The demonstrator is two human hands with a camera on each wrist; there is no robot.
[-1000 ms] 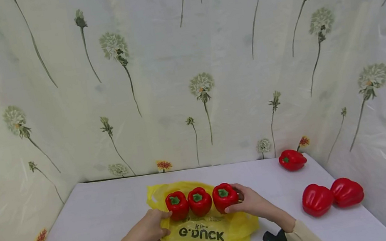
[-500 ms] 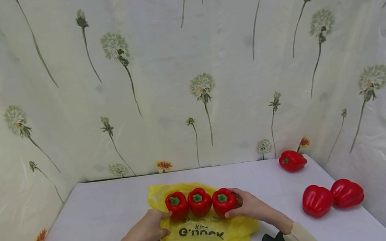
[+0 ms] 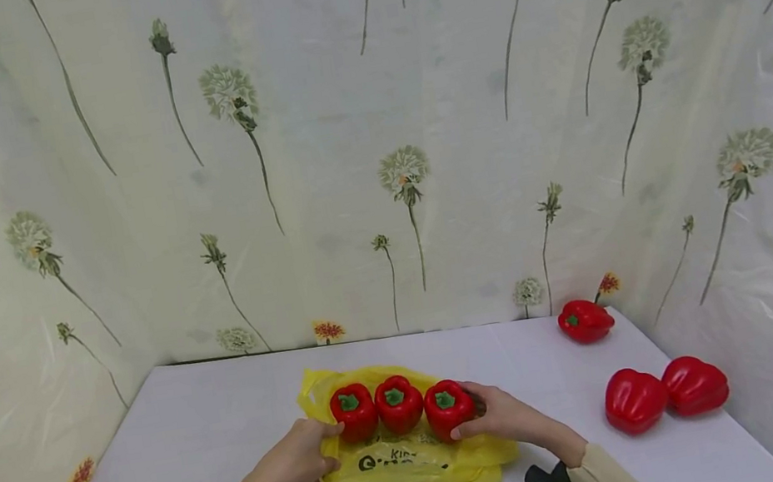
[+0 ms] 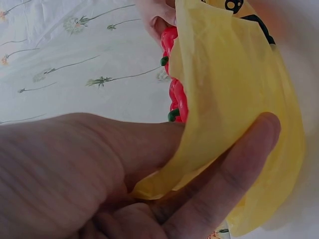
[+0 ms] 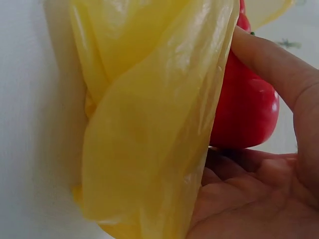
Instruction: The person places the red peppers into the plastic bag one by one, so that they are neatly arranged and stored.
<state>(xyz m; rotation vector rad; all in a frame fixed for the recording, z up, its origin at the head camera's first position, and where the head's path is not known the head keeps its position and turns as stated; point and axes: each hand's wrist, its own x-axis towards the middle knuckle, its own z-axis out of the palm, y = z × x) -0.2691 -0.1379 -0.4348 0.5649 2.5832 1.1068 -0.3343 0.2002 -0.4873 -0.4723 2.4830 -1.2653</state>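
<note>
A yellow plastic bag (image 3: pixel 430 470) with dark print lies at the middle of the table. At its mouth three red bell peppers with green stems stand in a row: a left pepper (image 3: pixel 355 414), a middle pepper (image 3: pixel 399 405) and a right pepper (image 3: pixel 449 412). My left hand (image 3: pixel 305 454) pinches the bag's left edge between thumb and fingers; the left wrist view shows the yellow film (image 4: pixel 234 84) passing between them. Fingers and thumb of my right hand (image 3: pixel 501 412) curl round the right pepper. In the right wrist view, the bag (image 5: pixel 144 129) hides part of that pepper (image 5: pixel 244 109).
Two more red peppers, one (image 3: pixel 635 401) beside another (image 3: pixel 694 384), lie at the table's right side. A further pepper (image 3: pixel 585 321) lies on its side at the back right corner. The white table (image 3: pixel 225 418) meets a curtain (image 3: pixel 313 160) printed with dandelions.
My right hand has brought the right pepper slightly left and nearer to me, closer to the middle pepper. The bag's front has crumpled, covering more of its print. My left hand stays put.
</note>
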